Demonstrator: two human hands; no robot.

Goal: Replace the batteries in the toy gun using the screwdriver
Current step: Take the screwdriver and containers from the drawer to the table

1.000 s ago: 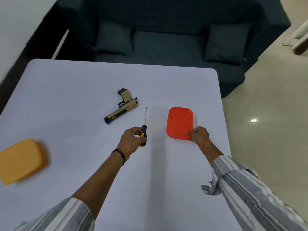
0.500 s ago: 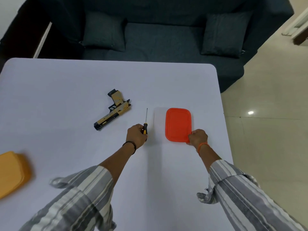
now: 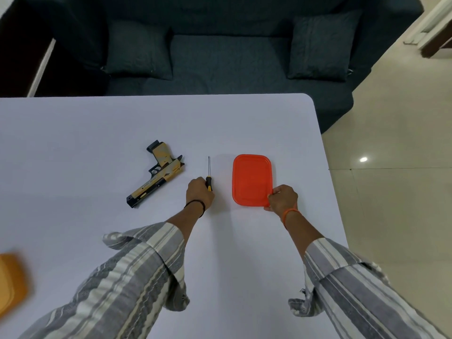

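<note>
Behind the white table (image 3: 73, 133) stands a dark sofa (image 3: 220, 57). On the tabletop the toy gun (image 3: 156, 176) lies flat, just left of the screwdriver (image 3: 208, 178), whose handle the left hand (image 3: 199, 193) grips. The right hand (image 3: 282, 198) pinches the near corner of the red container lid (image 3: 252, 179). Lifting the screwdriver cleanly, shaft pointed away, would likely help; the gun then wants steadying before the compartment screw is sought.

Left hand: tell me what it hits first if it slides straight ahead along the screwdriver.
Nothing, it seems: ahead of the left hand and screwdriver lies bare table; the toy gun sits off leftward.
</note>
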